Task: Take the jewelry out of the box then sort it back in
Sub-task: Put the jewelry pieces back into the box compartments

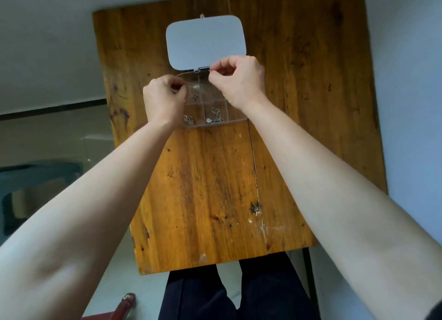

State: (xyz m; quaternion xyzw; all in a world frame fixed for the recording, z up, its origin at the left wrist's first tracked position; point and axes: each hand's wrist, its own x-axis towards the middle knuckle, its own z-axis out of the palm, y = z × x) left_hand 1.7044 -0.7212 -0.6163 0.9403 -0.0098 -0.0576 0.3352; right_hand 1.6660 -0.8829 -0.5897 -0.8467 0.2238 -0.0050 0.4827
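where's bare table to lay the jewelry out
The wide table stretch between the box's near edge and the person, plus strips either side. Crowded: both hands, left and right, over the box; open lid behind.

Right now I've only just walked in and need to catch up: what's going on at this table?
A person is working over a clear compartmented jewelry box on a wooden table, its white lid swung open. Both hands are above the compartments: the left hand and right hand each pinch something thin, perhaps a fine chain, too faint to tell. A necklace and small pieces lie in the near compartments.
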